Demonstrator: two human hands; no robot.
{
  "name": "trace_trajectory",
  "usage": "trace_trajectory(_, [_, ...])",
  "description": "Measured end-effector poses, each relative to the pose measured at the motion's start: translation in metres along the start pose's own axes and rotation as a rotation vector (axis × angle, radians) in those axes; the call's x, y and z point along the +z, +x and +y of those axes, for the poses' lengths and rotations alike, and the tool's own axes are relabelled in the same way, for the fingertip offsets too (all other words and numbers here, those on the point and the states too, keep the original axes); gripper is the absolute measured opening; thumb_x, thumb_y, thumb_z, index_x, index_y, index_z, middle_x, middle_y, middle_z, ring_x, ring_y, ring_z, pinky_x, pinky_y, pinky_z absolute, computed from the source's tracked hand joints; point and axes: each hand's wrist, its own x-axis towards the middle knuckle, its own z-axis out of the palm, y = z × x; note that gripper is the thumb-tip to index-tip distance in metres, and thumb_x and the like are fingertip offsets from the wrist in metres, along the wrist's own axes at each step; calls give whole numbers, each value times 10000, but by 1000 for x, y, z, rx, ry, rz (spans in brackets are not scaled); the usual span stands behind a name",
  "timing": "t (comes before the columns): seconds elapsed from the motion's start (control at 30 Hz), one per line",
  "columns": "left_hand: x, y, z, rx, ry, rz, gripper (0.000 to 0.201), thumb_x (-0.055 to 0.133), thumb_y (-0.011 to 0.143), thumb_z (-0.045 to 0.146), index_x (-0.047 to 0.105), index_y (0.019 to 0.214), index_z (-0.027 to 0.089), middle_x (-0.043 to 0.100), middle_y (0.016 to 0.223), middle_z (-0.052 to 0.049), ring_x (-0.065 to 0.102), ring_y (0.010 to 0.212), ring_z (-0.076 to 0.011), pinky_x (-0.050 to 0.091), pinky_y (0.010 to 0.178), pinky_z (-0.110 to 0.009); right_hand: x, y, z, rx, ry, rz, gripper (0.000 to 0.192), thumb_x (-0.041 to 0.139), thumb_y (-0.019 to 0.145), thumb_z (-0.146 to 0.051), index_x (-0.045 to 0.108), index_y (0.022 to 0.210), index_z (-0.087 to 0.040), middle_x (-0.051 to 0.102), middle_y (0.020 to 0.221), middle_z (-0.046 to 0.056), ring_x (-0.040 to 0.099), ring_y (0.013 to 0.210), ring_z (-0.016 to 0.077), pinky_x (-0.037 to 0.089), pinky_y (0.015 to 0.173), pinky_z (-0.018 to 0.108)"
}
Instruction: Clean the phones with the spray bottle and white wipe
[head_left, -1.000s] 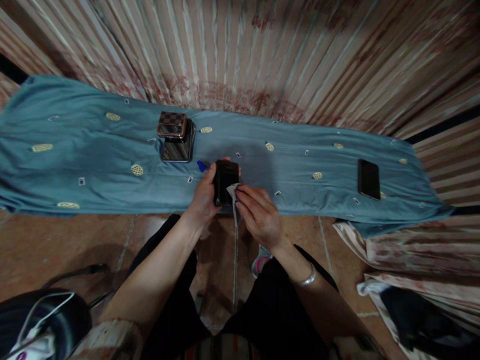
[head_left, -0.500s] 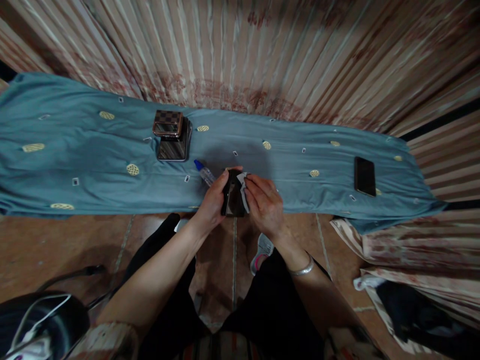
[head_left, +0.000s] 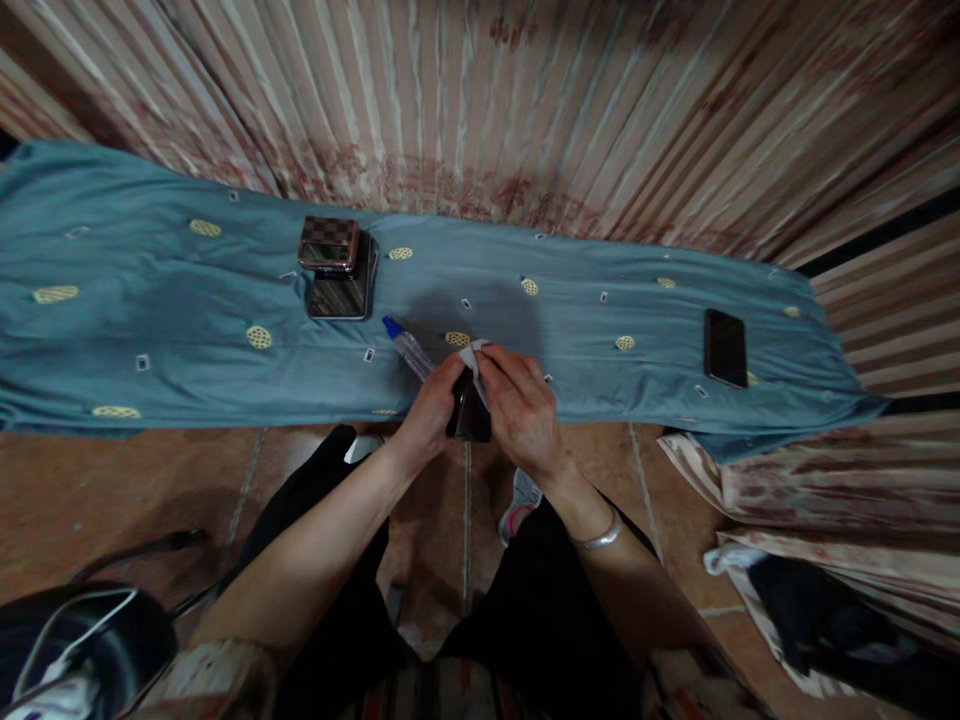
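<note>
My left hand (head_left: pixel 433 412) grips a black phone (head_left: pixel 469 420) by its left edge, just off the near edge of a blue cloth (head_left: pixel 150 300). Pressed on the phone's top end is a small white wipe (head_left: pixel 474 358), pinched in the fingers of my right hand (head_left: pixel 521 410). The two hands meet over the phone and hide most of it. A clear bottle with a blue cap (head_left: pixel 405 343) lies on the cloth just left of my left hand.
A stack of two phones in patterned cases (head_left: pixel 336 268) sits on the cloth at the back left. Another black phone (head_left: pixel 725 347) lies flat at the right end. Striped curtains hang behind. Dark bags lie on the tiled floor at lower left and right.
The phone has turned from lying broad and face up to edge-on, drawn closer to me. My right hand with the wipe has slid from its lower end up to its top.
</note>
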Motion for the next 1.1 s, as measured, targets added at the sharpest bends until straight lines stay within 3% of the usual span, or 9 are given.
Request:
trace_trajectory(0.27, [-5, 2, 10, 0, -35, -61, 348, 686, 938, 450, 775, 1134, 176, 810, 1162, -72, 724, 1185, -255, 538, 1055, -348, 1, -4, 8, 33, -51, 7, 379, 441, 1095, -164, 726, 1345, -155, 766, 1278, 156, 714, 1160, 258, 610, 1041, 444])
trace_trajectory(0.6, [3, -5, 0, 32, 65, -29, 254, 711, 871, 378, 764, 997, 164, 802, 1067, -69, 690, 1223, -278, 527, 1079, -386, 1, 1, -4, -11, 20, 29, 367, 478, 1089, -156, 701, 1381, -161, 755, 1304, 148, 698, 1210, 257, 609, 1063, 444])
trace_trajectory(0.83, [0, 2, -1, 28, 63, -7, 211, 712, 875, 375, 771, 946, 185, 803, 1072, -58, 692, 1228, -261, 517, 1083, -351, 1, 1, -1, 4, -5, 37, 361, 460, 1099, -169, 723, 1346, -173, 760, 1302, 138, 708, 1186, 250, 615, 1052, 439])
trace_trajectory(1.1, [-4, 2, 9, 0, -22, -85, 362, 689, 935, 466, 778, 1139, 181, 807, 1178, -72, 709, 1230, -264, 524, 1094, -364, 1, -3, 10, 74, -33, -8, 371, 436, 1106, -192, 738, 1319, -164, 764, 1292, 154, 704, 1161, 259, 616, 1032, 446])
